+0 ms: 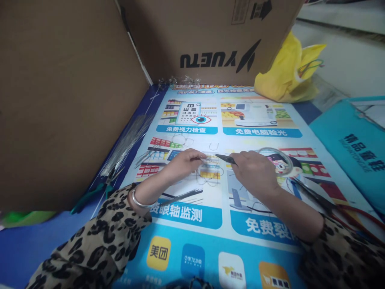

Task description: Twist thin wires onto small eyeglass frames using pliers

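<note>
On the poster point(226, 216) before you, you can read "免费视力检查", "免费电脑验光" and "美团"; behind the poster, upside-down "YUETU" on a cardboard box point(210, 30); right of the poster, "精品童鞋" on a turquoise shoebox point(337, 124).

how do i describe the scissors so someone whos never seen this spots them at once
Start at the big printed poster and go to its right side, beside the person's right forearm. There lie the dark-bladed scissors, tips toward the tape roll. Their red grips set them apart from the green-handled tool over on the left.
</note>
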Tool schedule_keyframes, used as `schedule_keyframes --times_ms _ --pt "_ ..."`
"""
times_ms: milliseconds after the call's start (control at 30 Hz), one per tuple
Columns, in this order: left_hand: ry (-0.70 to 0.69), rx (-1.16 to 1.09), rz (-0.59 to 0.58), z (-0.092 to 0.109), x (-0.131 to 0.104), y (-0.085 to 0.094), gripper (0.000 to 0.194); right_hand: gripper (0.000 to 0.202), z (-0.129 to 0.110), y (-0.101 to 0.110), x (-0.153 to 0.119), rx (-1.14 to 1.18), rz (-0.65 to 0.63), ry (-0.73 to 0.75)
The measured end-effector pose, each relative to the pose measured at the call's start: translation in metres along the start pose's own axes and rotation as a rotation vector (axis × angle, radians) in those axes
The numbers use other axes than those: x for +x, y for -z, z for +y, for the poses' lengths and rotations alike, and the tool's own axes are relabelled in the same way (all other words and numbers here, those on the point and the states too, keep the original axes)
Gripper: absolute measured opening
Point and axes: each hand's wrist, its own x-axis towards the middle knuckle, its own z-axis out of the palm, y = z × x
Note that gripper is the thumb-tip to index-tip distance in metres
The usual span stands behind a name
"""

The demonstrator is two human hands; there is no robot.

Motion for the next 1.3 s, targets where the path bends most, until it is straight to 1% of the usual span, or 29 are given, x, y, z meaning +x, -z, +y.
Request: schedule_keyframes --times_ms 67,133,233,433,667,833,967,1133,1300 --pt "-0.108 0.085 0.032 -0.004 0.002 0.001 0.019 0.023 0.001 0.0 0.0 -0.026 0.013 0.013" --pt "-0.151 0.143 0.045 -0.007 0.004 0.002 0.018 0.024 0.001 0.001 0.0 -0.062 0.025 0.045" --pt "-0.129 0.172 0.04 -0.009 0.005 0.002 0.02 0.023 0.001 0.003 0.001 -0.097 0.044 0.093" --pt "-0.105 0.181 0.032 -0.008 0.005 0.003 0.024 0.019 0.003 0.002 0.001 -0.13 0.113 0.13" --pt "-0.108 0.182 0.016 -0.01 0.006 0.003 0.025 0.016 0.007 0.001 -0.001 -0.119 0.096 0.103" --pt "-0.058 0.073 0.006 -0.014 0.006 0.003 0.026 0.018 0.007 0.002 0.0 -0.146 0.104 0.127" --pt "-0.041 0.014 0.003 -0.016 0.006 0.002 0.025 0.016 0.007 0.001 0.0 -0.133 0.115 0.114" --pt "0.041 -0.028 0.021 -0.011 0.005 0.001 0.022 0.017 0.007 0.0 -0.001 -0.123 0.136 0.098" --pt "0.077 0.001 0.046 -0.006 0.004 0.002 0.022 0.016 0.007 0.0 -0.001 -0.05 0.103 0.064"
